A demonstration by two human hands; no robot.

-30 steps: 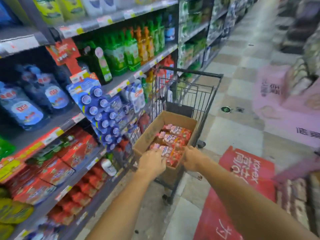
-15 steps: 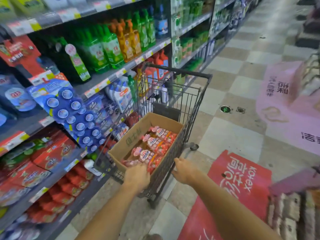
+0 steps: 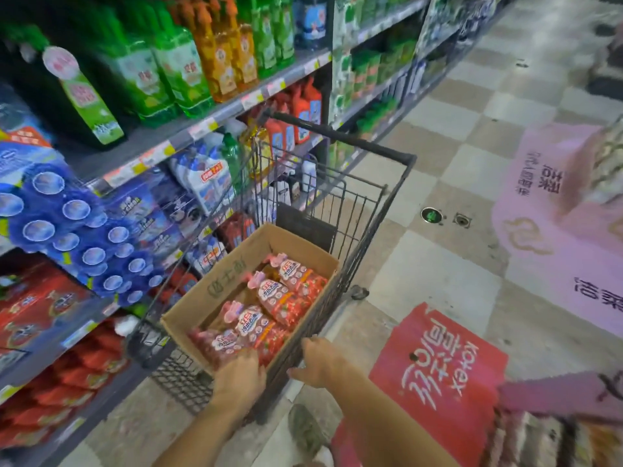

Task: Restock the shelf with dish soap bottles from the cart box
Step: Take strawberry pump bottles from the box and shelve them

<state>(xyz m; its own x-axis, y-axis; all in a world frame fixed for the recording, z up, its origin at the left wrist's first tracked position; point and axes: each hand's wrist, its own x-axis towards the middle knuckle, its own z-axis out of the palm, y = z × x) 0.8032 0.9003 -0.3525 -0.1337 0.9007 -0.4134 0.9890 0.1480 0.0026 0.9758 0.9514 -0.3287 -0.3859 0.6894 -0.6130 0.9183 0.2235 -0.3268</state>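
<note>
Head view, downward over cart (image 3: 344,210)

Left hand (image 3: 240,377) fingertips hidden inside box (image 3: 215,291); nearest bottle (image 3: 219,345) blurred; shelf (image 3: 202,124) price tags unreadable, left stock cropped.

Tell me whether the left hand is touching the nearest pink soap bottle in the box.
Touching. The head view shows the left hand with its fingers laid over the near end of the nearest pink bottle.
</note>
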